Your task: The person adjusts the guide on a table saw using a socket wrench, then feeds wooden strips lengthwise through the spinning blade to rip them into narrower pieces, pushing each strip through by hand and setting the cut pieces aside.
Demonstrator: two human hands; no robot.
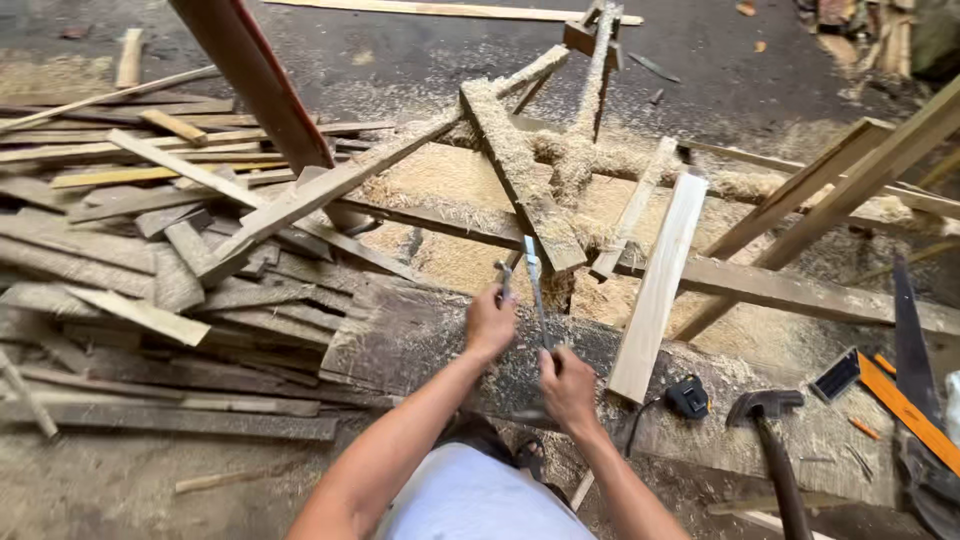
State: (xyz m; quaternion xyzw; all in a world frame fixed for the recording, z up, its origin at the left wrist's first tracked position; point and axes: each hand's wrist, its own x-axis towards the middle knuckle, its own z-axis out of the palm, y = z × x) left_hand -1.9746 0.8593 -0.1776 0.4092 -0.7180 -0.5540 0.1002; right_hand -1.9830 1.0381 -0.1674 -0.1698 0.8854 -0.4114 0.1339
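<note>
My right hand [568, 385] grips the lower end of a thin metal blade [534, 285] that points up and away from me. My left hand [490, 322] is a fist just left of it, closed on a small metal piece [505, 270] whose tip pokes out above the knuckles. I cannot tell what that piece is. Both hands hover over a dark, sawdust-strewn workbench [420, 340]. A pale planed plank [658, 285] leans across the bench just right of my right hand.
A hammer [765, 408] and a small black device [688, 397] lie on the bench at right, beside an orange-edged square [900, 405] and a saw blade [910, 340]. Scrap boards [150, 260] pile up at left. A shavings-covered timber frame [520, 170] stands ahead.
</note>
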